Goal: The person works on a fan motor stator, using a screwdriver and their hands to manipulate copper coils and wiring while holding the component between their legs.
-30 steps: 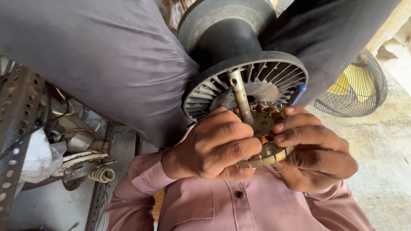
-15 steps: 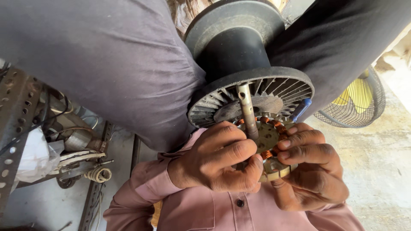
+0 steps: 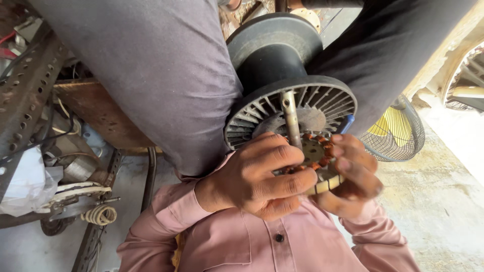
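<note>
Both hands clasp a fan motor stator (image 3: 322, 166) near the shirt: left hand (image 3: 257, 176) fingers curled over its face, right hand (image 3: 353, 174) pinching the rim. Heavy, rigid laminations; fragile copper windings, so grip the rim, below the black wire spool (image 3: 282, 75).

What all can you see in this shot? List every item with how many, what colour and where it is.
Motor stator: one, brass-coloured core with orange windings, centre, gripped by both hands.
Metal shaft: one, grey, rising from the stator.
Spool: one, black, ribbed flange, between the knees.
Fan guard: one, dark wire over yellow blades, right, on the floor.
Perforated metal frame: one, rusty grey, left.
Wire coil: one, pale, lower left.
White bag: one, far left.
Trouser legs: two, grey, top.
Shirt: pink, bottom.
Left hand: on the stator.
Right hand: on the stator.
</note>
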